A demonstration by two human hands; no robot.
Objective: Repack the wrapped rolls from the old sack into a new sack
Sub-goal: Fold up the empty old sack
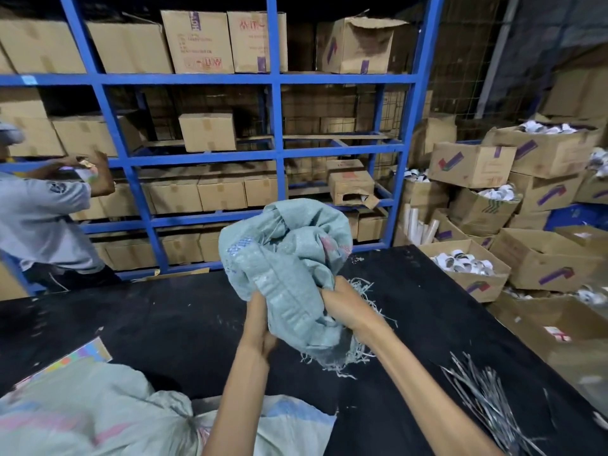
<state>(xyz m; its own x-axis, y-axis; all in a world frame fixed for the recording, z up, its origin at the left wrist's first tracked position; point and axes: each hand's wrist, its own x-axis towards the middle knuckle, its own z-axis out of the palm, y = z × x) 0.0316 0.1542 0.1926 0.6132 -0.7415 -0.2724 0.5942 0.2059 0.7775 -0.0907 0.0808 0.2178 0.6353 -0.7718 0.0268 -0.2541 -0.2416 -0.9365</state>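
I hold a crumpled pale green woven sack (289, 255) up over the black table (164, 324). My left hand (258, 324) grips its lower left fold. My right hand (342, 304) is clenched on its frayed edge, where loose threads hang down. A second, filled pale green sack (98, 419) lies on the table at the lower left, its neck bunched near my left forearm. No wrapped rolls show outside it.
A bundle of grey ties (487, 403) lies on the table's right side. A colourful flat card (82, 355) pokes out by the filled sack. Another person (42, 212) stands at left by the blue shelving (276, 153) of cartons. Open boxes (467, 268) crowd the right.
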